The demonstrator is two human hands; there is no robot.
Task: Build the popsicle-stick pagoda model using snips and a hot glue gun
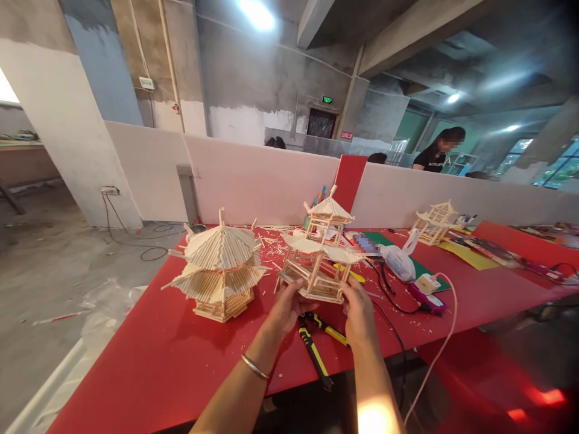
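Between my two hands is a pale two-tiered pavilion model (322, 253) built of thin wooden sticks. My left hand (289, 304) grips its base at the near left corner, and my right hand (358, 301) grips the base on the right. Fingers of both hands are partly hidden behind and under the base. Just below it, a pair of pliers (316, 346) with black and yellow handles lies spread on the red table (181, 367). To the left stands another stick pavilion model (221, 265) with two slatted roofs, apart from my hands.
Stick scraps (269, 241) litter the table behind the models. Rightward lie a phone (366, 244), a plastic bag (400, 262), a power strip (427, 299) with trailing cables, and a third stick model (435, 223). A low partition (262, 181) runs behind; a person (436, 154) stands beyond it.
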